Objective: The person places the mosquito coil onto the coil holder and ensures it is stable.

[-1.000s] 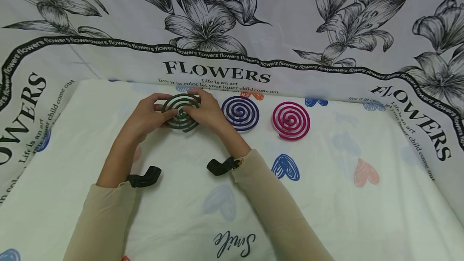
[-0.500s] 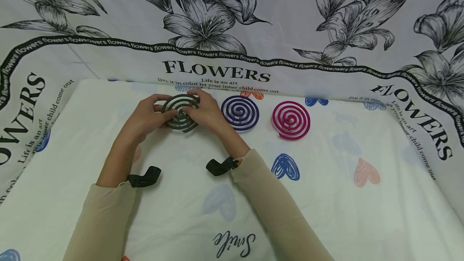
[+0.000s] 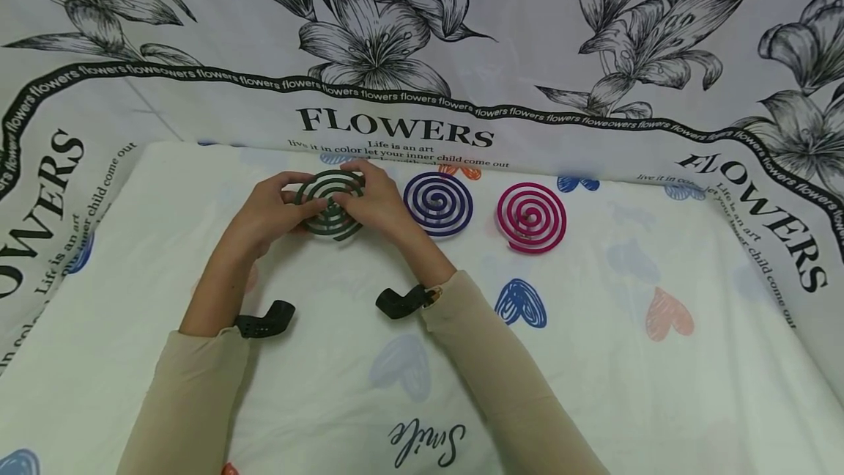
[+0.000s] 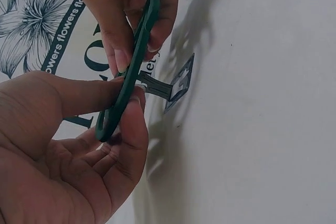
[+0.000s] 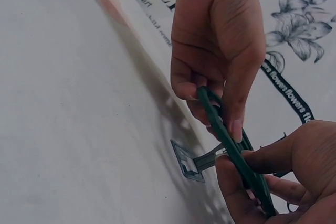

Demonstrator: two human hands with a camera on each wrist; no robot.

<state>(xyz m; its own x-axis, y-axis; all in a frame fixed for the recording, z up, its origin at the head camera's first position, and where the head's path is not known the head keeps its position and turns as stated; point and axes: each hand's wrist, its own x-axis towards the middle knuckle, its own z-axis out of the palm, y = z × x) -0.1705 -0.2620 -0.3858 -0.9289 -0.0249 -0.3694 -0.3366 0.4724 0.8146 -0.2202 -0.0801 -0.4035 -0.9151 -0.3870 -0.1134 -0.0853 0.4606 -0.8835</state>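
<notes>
A dark green mosquito coil (image 3: 332,186) is held between both hands in the head view. My left hand (image 3: 264,211) pinches its left side, thumb on the face and fingers behind. From the other side my right hand (image 3: 384,204) pinches it the same way, both thumbs near the centre. Edge-on in the left wrist view, the coil (image 4: 128,83) sits against a small metal stand (image 4: 156,86) with a flat square base. The same stand (image 5: 207,160) shows in the right wrist view. Fingers hide the exact join.
A purple-blue mosquito coil (image 3: 437,201) and a pink mosquito coil (image 3: 530,218) lie in a row to the right of the hands. White cloth (image 3: 580,402) printed with hearts covers the surface. Behind it hangs a flower-printed cloth (image 3: 508,72). Black wrist cameras stick out from both wrists.
Both hands keep their grip on the green coil in nearly the same place. Only a slight shift of the whole head view is visible.
</notes>
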